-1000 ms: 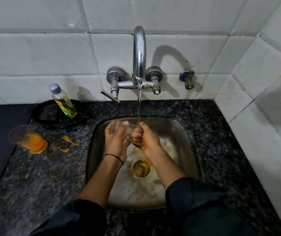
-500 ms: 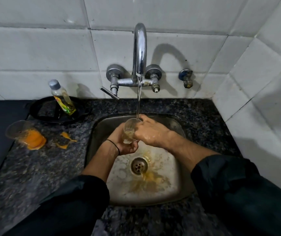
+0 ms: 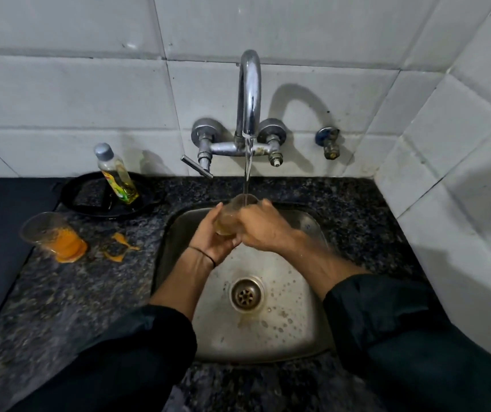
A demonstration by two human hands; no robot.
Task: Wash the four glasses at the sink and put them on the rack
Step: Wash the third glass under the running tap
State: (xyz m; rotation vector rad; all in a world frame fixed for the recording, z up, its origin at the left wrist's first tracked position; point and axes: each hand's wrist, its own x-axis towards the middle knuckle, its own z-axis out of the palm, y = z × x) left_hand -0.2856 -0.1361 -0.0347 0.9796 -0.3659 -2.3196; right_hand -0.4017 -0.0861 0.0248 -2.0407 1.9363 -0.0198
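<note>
Both hands are wrapped around one clear glass (image 3: 232, 217), held upright over the steel sink (image 3: 303, 337) right under the tap (image 3: 249, 93): the left hand (image 3: 213, 233) cups it from below and the side, the right hand (image 3: 260, 228) grips it from the right, fingers curled round it. A thin stream of water (image 3: 247, 168) runs straight into its open mouth, and the bit of liquid inside looks murky and yellowish. The sink is a rounded square of dull metal, spotted with droplets, with one round drain (image 3: 246, 294) in the middle and a faint orange smear just below it. The counter (image 3: 69, 295) is dark speckled granite, and the wall is big white glossy tiles. A second glass (image 3: 52, 234) sits on the counter well to the left, tilted, with orange stuff in the bottom and pooled round its base, plus a couple of orange splats (image 3: 118, 246) beside it. Behind that is one black round dish (image 3: 89, 200) holding one small clear bottle (image 3: 116, 173) of yellow liquid with a grey cap. So two glasses in view. Sleeves are dark, and there's a thin black band on the left wrist.
</note>
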